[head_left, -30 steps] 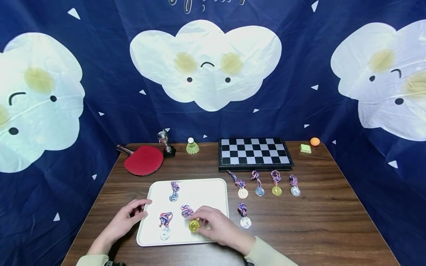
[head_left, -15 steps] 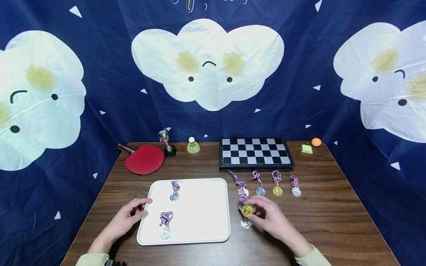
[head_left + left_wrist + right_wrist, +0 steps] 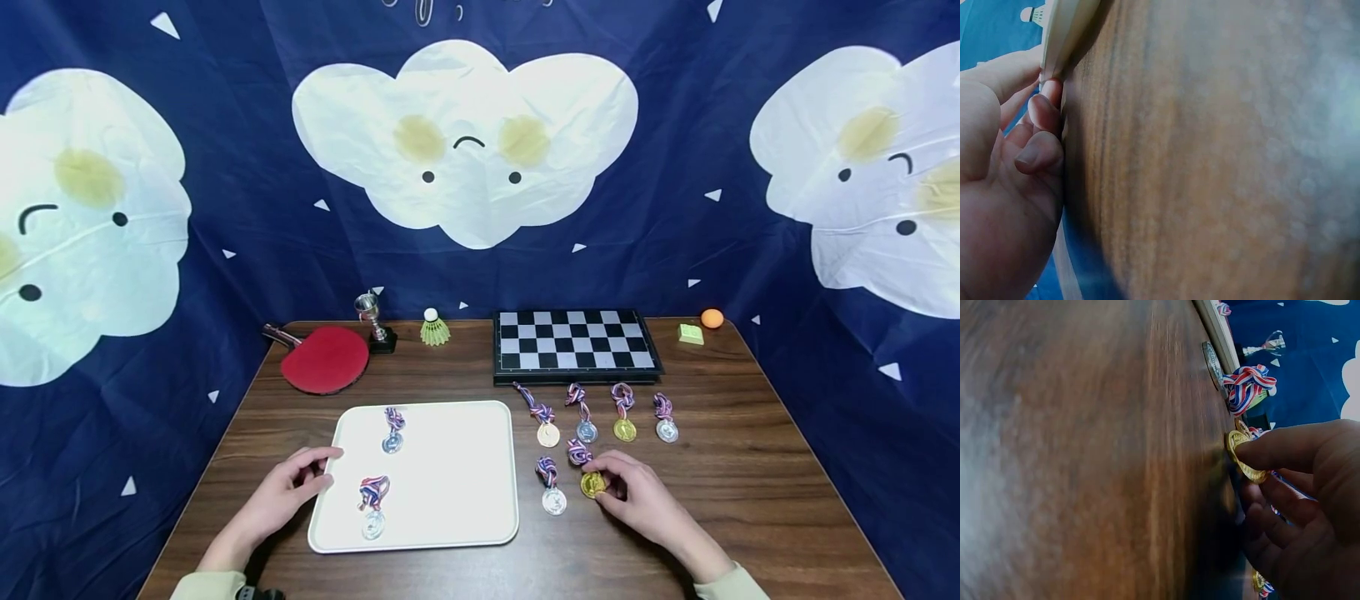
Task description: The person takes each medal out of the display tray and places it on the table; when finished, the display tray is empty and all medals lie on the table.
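Observation:
My right hand (image 3: 637,493) pinches a gold medal (image 3: 592,483) between thumb and fingers, low over the table. Its knotted striped ribbon (image 3: 579,452) lies just behind it. In the right wrist view, the thumb presses on the gold medal's face (image 3: 1244,461). Left of that medal lies a silver medal (image 3: 553,500). My left hand (image 3: 281,492) rests at the left rim of a white tray (image 3: 420,547), touching it with thumb and forefinger. In the left wrist view, the other fingers (image 3: 1038,153) hang loosely curled. Two silver medals, one bluish (image 3: 392,442) and one paler (image 3: 372,525), lie on the tray.
Behind my right hand stands a row: a bronze medal (image 3: 548,435), a bluish silver medal (image 3: 587,432), a gold medal (image 3: 624,429) and a silver medal (image 3: 667,431). Farther back are a chessboard (image 3: 576,342), a red paddle (image 3: 325,360), a trophy (image 3: 375,323), a shuttlecock (image 3: 433,328) and an orange ball (image 3: 712,318).
The gold medal has travelled right from the tray, over the silver medal, to the table on its right, in my right hand's pinch. My left hand stays at the tray rim.

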Available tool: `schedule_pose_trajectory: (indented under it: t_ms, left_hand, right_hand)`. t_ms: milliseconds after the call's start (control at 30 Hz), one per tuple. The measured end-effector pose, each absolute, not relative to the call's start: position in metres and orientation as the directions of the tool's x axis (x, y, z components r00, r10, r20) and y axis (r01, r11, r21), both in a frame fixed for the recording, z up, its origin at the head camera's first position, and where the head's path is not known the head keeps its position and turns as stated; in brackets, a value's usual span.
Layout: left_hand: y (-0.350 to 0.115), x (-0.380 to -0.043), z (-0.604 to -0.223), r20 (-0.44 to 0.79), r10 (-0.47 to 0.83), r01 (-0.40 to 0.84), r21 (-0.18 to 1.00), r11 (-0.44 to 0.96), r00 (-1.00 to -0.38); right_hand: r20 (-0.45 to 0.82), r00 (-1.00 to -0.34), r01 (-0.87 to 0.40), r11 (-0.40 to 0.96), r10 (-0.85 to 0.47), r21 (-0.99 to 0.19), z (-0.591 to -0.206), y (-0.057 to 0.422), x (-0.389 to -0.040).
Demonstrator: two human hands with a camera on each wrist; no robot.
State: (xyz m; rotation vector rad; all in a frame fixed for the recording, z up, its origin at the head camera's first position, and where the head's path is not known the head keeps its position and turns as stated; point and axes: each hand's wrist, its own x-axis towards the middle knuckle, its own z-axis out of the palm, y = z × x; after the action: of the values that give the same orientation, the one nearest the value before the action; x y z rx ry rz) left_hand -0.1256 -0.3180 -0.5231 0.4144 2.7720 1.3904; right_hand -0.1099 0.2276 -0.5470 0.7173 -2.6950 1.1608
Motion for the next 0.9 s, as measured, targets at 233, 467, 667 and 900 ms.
schedule_pose_trajectory:
  t_ms: [233,467,667,900]
  left_hand:
    - [-0.321,-0.127,-0.529,0.109,0.248,0.235,0.79,0.567,-0.963]
    - [-0.321,-0.127,-0.528,0.107,0.254,0.237,0.79,0.566,-0.961]
    - [-0.321,-0.126,-0.526,0.115,0.252,0.24,0.798,0.553,-0.961]
    - [-0.32,-0.127,-0.524,0.121,0.253,0.245,0.797,0.552,-0.96]
  right_hand:
    - [0.246,-0.896,-0.442,0.689,-0.37,-0.574,-0.546,0.23,-0.109]
    - [0.196,-0.922,-0.385,0.731,-0.334,-0.563,-0.537,0.23,-0.11]
    - [0.284,-0.906,-0.422,0.703,-0.313,-0.573,-0.52,0.201,-0.126]
    - [0.31,-0.802,-0.59,0.595,-0.511,-0.546,-0.502,0.118,-0.137]
